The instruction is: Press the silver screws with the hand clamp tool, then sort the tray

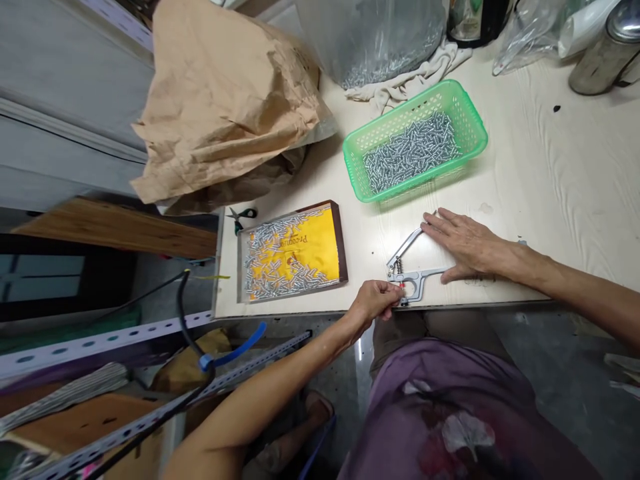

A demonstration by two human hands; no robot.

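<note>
The hand tool (pixel 418 283), a grey metal frame with a sprung upper lever (pixel 407 245), lies on the light table (pixel 530 173), close to the near edge. It sits right of the shallow tray (pixel 343 243) and on the near side of the green basket (pixel 420 183), which holds small metal pieces (pixel 415 150).

Risk, as judged: the left fingertips are beside the working end, so a press on the lever could nip them if they lie between moving parts. The lever slants upward, and uneven pressure from the right hand could twist the frame or let the lever slip. With the tool so near the edge, a small part could drop to the floor.

Pose: the left hand (pixel 376 299) reaches in from the near left, its wrist just beyond the edge, thumb and forefinger drawn narrow at the tool's near end, by a red part (pixel 402 285). Whether a piece is pinched there cannot be told. The right hand (pixel 465 241) comes from the right, palm down, fingers extended and spread wide; fingertips are at the lever's far end, thumb beside the lower handle. A firm grip is not seen.
</note>
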